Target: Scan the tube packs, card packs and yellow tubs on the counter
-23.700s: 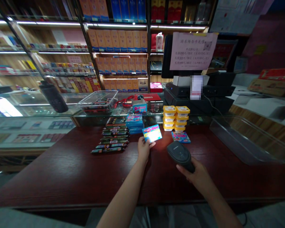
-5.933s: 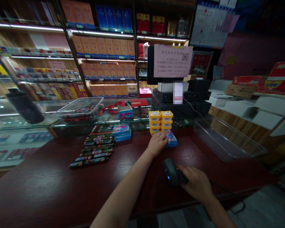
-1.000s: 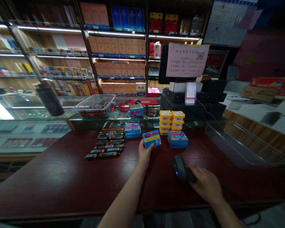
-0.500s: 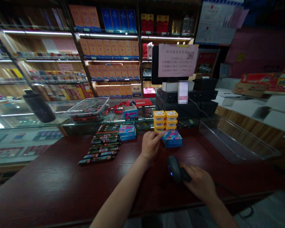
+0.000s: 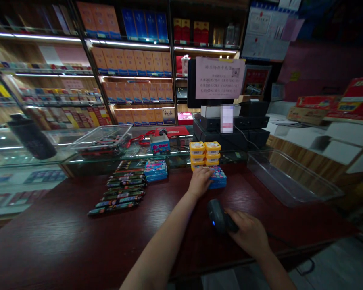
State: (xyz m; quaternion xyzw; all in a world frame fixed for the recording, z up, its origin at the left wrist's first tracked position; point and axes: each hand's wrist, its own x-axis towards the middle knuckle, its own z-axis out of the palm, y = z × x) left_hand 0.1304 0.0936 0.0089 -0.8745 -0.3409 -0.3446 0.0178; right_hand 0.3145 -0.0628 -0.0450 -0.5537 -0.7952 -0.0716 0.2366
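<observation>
My left hand point(image 5: 200, 180) rests palm-down on the left edge of a stack of small blue snack boxes point(image 5: 218, 177) on the dark red counter point(image 5: 63, 237); its fingers curl over the top box. Whether it grips that box or only presses it I cannot make out. My right hand point(image 5: 249, 233) is closed round a black barcode scanner point(image 5: 218, 215) with a blue light, held low over the counter near the front edge. A second stack of the same blue boxes point(image 5: 155, 169) lies further left.
Several dark wrapped bars point(image 5: 121, 189) lie in a column left of the boxes. Yellow tubs point(image 5: 205, 153) are stacked behind my left hand. A clear plastic tray point(image 5: 290, 177) sits at right. Behind are a glass showcase point(image 5: 33, 161), a till point(image 5: 230, 129) and shelves of cartons.
One second ago my left hand held a blue box up by the scanner. It has since carried it right and down onto the right-hand stack. My right hand stays on the scanner.
</observation>
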